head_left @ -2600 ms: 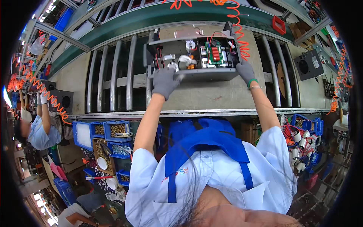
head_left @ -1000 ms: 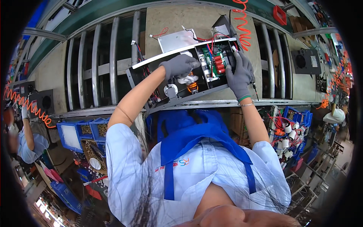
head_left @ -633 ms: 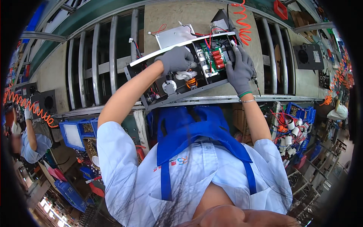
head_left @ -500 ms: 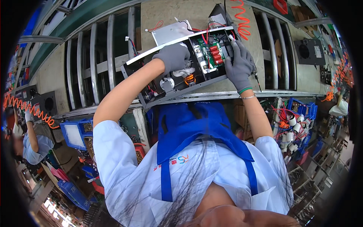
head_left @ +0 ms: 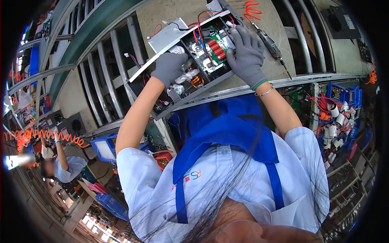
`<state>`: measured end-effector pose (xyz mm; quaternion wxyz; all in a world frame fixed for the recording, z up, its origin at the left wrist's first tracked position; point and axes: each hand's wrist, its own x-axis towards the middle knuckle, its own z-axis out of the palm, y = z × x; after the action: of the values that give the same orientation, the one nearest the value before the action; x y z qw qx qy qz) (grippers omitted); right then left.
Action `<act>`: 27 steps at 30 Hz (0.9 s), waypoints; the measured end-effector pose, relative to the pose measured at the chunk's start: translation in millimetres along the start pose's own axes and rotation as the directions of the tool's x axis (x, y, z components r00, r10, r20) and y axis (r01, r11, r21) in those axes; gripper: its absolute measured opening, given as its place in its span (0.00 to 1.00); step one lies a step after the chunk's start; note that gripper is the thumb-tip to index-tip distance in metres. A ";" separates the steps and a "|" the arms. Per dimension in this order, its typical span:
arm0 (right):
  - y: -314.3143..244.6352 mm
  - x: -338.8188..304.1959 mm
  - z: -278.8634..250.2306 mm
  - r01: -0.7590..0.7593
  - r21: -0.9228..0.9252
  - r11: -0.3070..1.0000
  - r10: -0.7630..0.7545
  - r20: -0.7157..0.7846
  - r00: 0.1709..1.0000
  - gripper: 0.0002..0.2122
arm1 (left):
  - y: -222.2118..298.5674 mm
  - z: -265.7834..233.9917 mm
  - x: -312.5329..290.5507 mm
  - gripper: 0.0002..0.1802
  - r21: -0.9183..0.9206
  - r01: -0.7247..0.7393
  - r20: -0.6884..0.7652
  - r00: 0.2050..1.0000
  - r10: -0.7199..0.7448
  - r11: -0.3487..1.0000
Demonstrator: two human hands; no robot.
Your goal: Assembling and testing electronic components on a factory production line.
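Open metal case (head_left: 210, 84), dark and crowded with parts, lies slantwise at the near edge of the roller conveyor (head_left: 135, 39), right in front of a worker in a light blue shirt (head_left: 221, 178) and blue apron. Against its far side I can see a flat silver panel (head_left: 168, 34) with thin wires about it.

Both hands wear grey gloves. The right hand (head_left: 246, 54) lies over the case's right end, fingers nearly straight and a little spread, thumb out towards the middle; it doesn't look closed on anything. The left hand (head_left: 170, 68) is bent down into the left compartment, fingers curled; their tips are hidden, so I can't tell what they hold.

Just beyond the right hand rests a power screwdriver (head_left: 270, 45). Inside the case sit a green circuit board (head_left: 211, 42), an orange-wound coil (head_left: 197, 81) near the left hand and, smallest, red cylinders (head_left: 217, 50) on the board.
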<state>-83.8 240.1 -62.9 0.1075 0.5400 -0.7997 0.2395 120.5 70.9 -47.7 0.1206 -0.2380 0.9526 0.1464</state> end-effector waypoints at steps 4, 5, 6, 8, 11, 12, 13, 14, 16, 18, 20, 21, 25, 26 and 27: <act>0.6 1.6 -4.2 -0.034 0.045 0.998 0.032 0.046 0.998 0.26 | 0.2 -10.9 4.1 0.15 -0.034 0.010 0.112 0.994 -0.006 0.999; 1.5 1.7 -5.0 -0.050 0.060 0.997 0.045 0.070 0.997 0.26 | 2.1 -13.4 6.7 0.16 -0.004 0.011 0.137 0.990 -0.010 1.000; 2.4 1.8 -5.9 -0.066 0.076 0.995 0.058 0.094 0.994 0.26 | 0.6 -8.2 5.4 0.15 -0.025 0.008 0.098 0.995 -0.005 1.000; 2.3 2.4 -5.7 -0.061 0.083 0.995 0.054 0.082 0.995 0.26 | -0.5 2.2 1.3 0.13 -0.003 0.009 -0.003 1.000 -0.009 1.000; 3.8 3.6 -4.8 -0.066 0.099 0.993 0.059 0.069 0.996 0.26 | 6.1 3.6 2.9 0.13 0.134 0.030 0.019 0.999 -0.032 0.991; 4.0 3.1 -3.8 -0.070 0.101 0.992 0.064 0.063 0.996 0.26 | 9.5 2.0 4.3 0.13 0.193 0.046 0.048 0.997 -0.057 0.980; 5.4 3.4 -3.7 -0.069 0.099 0.993 0.064 0.053 0.997 0.26 | 14.9 -1.9 8.9 0.13 0.198 0.075 0.073 0.993 -0.091 0.977; 6.5 3.6 -3.7 -0.068 0.097 0.993 0.063 0.044 0.997 0.26 | 16.5 -5.1 12.7 0.13 0.223 0.053 0.110 0.991 -0.079 0.973; 6.7 2.2 -4.8 -0.067 0.097 0.993 0.064 0.036 0.997 0.26 | 17.2 -10.0 20.1 0.13 0.270 0.008 0.181 0.982 -0.059 0.963; 6.9 3.0 -5.6 -0.068 0.104 0.992 0.065 0.032 0.997 0.26 | 16.3 -11.5 22.8 0.13 0.255 0.028 0.181 0.980 -0.076 0.967; 7.4 2.7 -4.3 -0.081 0.117 0.990 0.077 0.040 0.996 0.25 | 14.6 -6.2 20.8 0.13 0.192 0.086 0.118 0.987 -0.110 0.978; 6.5 3.0 -4.4 -0.077 0.120 0.990 0.074 0.033 0.997 0.25 | 13.5 0.0 15.4 0.14 0.133 0.136 0.051 0.988 -0.143 0.982; 5.3 2.9 -3.7 -0.066 0.106 0.992 0.061 0.049 0.997 0.26 | 18.7 3.1 9.9 0.15 -0.054 0.222 -0.056 0.973 -0.225 0.974; 5.2 3.4 -4.1 -0.061 0.100 0.993 0.055 0.056 0.997 0.26 | 18.0 1.8 6.8 0.15 -0.267 0.251 -0.021 0.964 -0.266 0.930; 3.5 1.8 -5.1 -0.070 0.110 0.992 0.064 0.055 0.996 0.26 | 15.7 -0.1 2.5 0.14 -0.467 0.273 0.021 0.954 -0.298 0.841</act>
<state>-88.2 242.3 -58.7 0.0486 0.5240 -0.8052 0.2733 110.7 83.1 -44.9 0.0557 -0.4027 0.8463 0.3443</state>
